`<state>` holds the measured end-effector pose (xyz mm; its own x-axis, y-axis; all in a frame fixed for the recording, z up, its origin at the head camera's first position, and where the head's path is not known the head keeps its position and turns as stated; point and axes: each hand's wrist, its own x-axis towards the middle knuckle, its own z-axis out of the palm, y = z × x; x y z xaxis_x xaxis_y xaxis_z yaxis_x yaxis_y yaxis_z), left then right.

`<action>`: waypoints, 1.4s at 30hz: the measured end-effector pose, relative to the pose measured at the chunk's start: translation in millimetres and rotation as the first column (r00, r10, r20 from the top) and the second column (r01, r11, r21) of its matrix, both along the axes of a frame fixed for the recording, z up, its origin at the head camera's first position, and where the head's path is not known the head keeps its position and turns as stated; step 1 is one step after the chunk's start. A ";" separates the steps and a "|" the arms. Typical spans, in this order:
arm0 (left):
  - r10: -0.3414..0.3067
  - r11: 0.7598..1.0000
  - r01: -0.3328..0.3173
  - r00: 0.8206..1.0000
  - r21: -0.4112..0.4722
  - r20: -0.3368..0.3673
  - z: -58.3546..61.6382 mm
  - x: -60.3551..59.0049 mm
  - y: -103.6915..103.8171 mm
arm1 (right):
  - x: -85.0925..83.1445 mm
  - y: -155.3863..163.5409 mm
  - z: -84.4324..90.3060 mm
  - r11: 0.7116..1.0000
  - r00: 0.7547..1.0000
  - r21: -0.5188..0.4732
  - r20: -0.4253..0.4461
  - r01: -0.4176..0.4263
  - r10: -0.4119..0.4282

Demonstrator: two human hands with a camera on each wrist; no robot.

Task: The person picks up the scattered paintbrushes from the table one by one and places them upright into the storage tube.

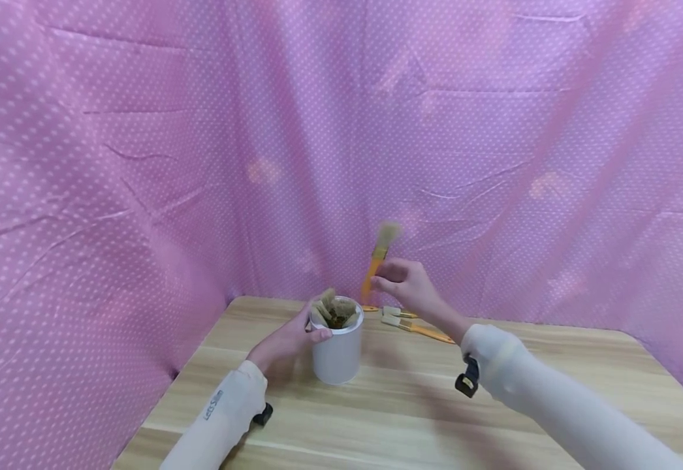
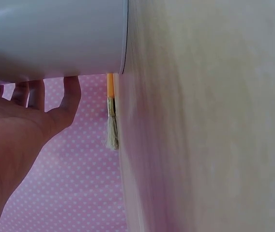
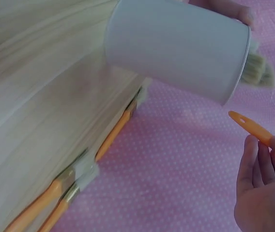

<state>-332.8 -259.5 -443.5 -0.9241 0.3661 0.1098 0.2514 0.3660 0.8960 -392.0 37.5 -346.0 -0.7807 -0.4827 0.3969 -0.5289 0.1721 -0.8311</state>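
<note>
A white cylindrical can [image 1: 337, 358] stands upright on the wooden table, several paintbrushes [image 1: 331, 307] inside it with bristles upward. My left hand [image 1: 287, 341] grips the can from the left near its top, thumb at the near rim. Right of the can and above the tabletop, my right hand [image 1: 409, 284] pinches another paintbrush [image 1: 380, 252] by its orange handle, pale bristles up. In the right wrist view that brush's handle end [image 3: 251, 126] points toward the can's rim, apart from it. The left wrist view shows the left fingers [image 2: 71, 94] against the can's side.
Behind the can and to its right, several orange-handled paintbrushes lie on the table [image 1: 529, 405], one with its handle [image 1: 432, 333] slanting toward the right forearm. Pink dotted cloth [image 1: 318, 130] hangs close along the table's back and sides.
</note>
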 end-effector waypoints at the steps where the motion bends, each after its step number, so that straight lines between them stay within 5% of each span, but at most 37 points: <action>1: -0.005 1.000 0.005 1.000 0.005 -0.001 1.1 -0.2 0.9 | -0.5 -4.0 0.5 1.000 1.000 -0.005 0.002 -0.008 0.008; 13: 0.029 1.000 -0.028 0.999 -0.006 0.024 8.1 0.0 3.1 | -1.2 -30.4 -7.7 0.994 0.993 -0.005 0.046 -0.110 0.111; 19: 0.011 1.000 -0.011 1.000 0.013 0.005 2.5 2.3 2.7 | 2.0 -30.3 -15.0 0.984 0.989 0.104 -0.016 -0.142 0.144; 33: 0.031 0.999 -0.031 0.999 -0.007 0.005 -1.9 2.0 4.7 | -8.8 17.5 -32.7 0.966 0.987 0.223 -0.060 -0.129 0.146; 42: -0.027 1.000 0.026 0.999 -0.005 -0.047 -3.3 -0.9 0.6 | -19.3 58.2 -43.5 0.944 0.999 0.329 -0.025 -0.037 0.047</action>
<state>-333.7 -258.9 -446.8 -0.9080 0.3909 0.1509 0.3026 0.3623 0.8816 -411.3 95.7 -389.6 -0.7462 -0.6226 0.2357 -0.5672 0.4094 -0.7146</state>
